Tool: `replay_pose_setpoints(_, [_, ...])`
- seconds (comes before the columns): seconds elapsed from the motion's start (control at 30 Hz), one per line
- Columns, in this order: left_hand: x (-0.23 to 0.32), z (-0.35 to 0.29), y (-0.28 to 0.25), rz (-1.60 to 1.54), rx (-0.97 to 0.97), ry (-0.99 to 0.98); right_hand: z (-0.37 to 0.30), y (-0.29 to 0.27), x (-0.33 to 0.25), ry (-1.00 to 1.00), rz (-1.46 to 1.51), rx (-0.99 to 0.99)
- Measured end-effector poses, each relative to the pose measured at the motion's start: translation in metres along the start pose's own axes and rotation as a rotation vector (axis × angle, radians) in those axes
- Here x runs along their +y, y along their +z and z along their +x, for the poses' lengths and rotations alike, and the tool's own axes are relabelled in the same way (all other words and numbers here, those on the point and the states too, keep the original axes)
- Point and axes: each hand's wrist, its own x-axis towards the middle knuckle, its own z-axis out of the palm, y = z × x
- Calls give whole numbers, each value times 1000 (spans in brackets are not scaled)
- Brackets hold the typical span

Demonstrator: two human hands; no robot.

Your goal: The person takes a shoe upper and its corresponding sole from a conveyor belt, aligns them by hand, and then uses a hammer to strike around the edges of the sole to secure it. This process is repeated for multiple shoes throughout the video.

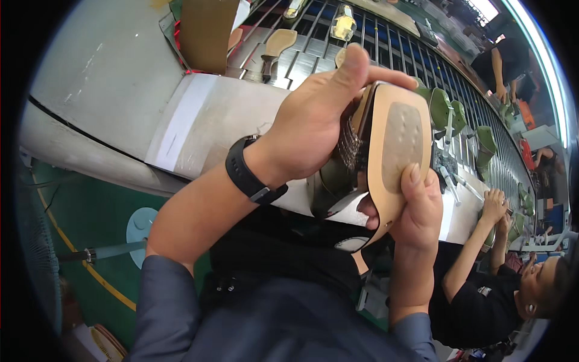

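Between my hands is a shoe turned sole up, with a tan sole (379,151) that carries a grey-brown oval patch on its broad end. Dark glossy upper material shows along its left side. My left hand (316,123) wraps the broad end from the left, thumb up and fingers reaching behind it, partly hidden. On the narrower part my right hand (420,205) presses its thumb to the sole's edge, its fingertips showing on the other side. A black watch (252,172) is on my left wrist.
A pale worktop (235,111) runs along a roller conveyor (398,54). Tan sole pieces (281,42) and several green shoe forms (443,111) lie on the conveyor. A brown carton (208,36) stands at the far left. To the right, a co-worker (482,289) reaches over the line.
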Motion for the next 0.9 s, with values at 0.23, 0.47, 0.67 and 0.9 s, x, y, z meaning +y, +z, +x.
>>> replay_pose_setpoints(0.23, [-11,9,-2,172,-22,81,6,-15,4,-33,41,12])
replay_pose_setpoints(0.47, [-15,1,-7,316,-83,144,7,-16,3,-59,30,20])
replay_pose_setpoints(0.67, [0,-26,0,446,-56,139,-6,-3,4,-94,-58,-5])
replay_pose_setpoints(0.9, [31,-80,28,525,99,143,-46,36,9,-209,-434,-91])
